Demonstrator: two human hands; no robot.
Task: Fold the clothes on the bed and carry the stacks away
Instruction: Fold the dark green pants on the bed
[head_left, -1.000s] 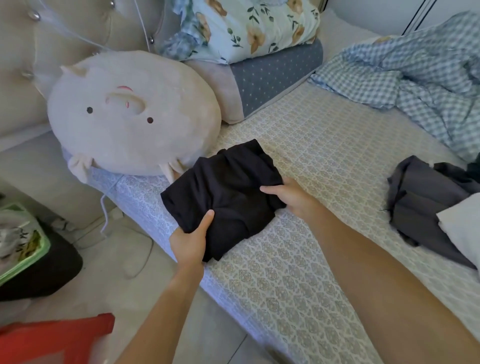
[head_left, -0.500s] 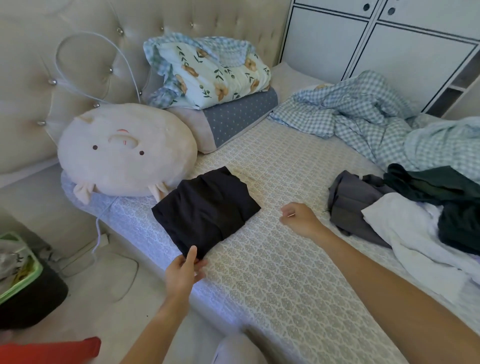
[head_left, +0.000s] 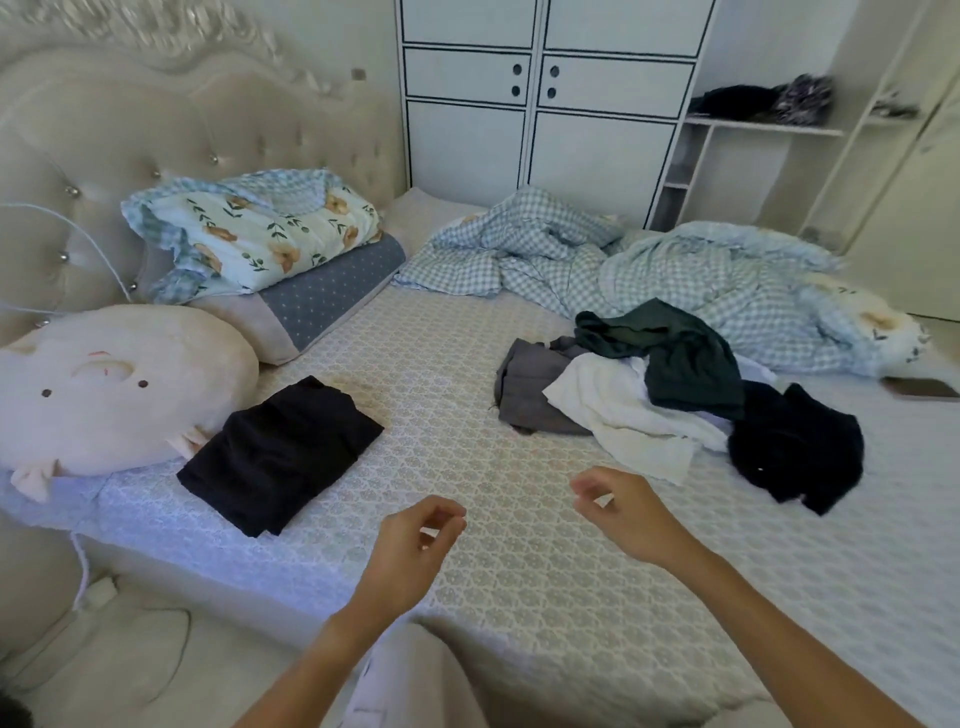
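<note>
A folded black garment lies on the bed near its left edge, beside a round plush pillow. To the right sits a loose pile: a grey garment, a white one, a dark green one and a black one. My left hand hovers over the bed's near edge, fingers loosely curled, holding nothing. My right hand hovers a little to the right, also empty, short of the pile.
A plush pig-face pillow lies at the left. A floral quilt rests on a grey pillow by the headboard. A crumpled checked blanket fills the far right. White cabinets and shelves stand behind.
Both hands let go of the folded black garment and drew back toward me and to the right. The view lifted, showing the clothes pile and cabinets.
</note>
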